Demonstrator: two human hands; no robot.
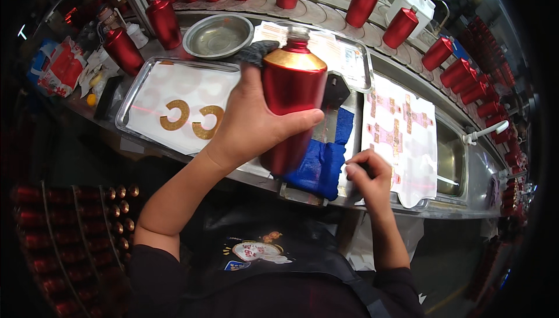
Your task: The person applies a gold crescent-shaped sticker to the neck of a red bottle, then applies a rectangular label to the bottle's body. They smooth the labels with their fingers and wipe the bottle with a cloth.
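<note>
My left hand (247,114) is wrapped round a glossy red metal bottle (297,94) with a gold shoulder and a threaded neck, held tilted above the work table. Dark grey fabric (258,53) covers the fingertips behind the bottle. To the right, my right hand (372,175) has its fingers curled in toward the thumb; whether anything small is between them cannot be made out. It hovers beside a blue cloth (317,169) wrapped over a block or board below the bottle. A white sheet of pink and gold decals (402,137) lies right of that hand.
On the left, a metal tray (123,105) carries a sheet with gold C-shaped decals (174,115). Behind it stands a metal bowl (218,35). Red bottles (362,4) line a curved conveyor (326,9) at the back. A sink (451,161) is at the right; racked bottles (64,230) stand lower left.
</note>
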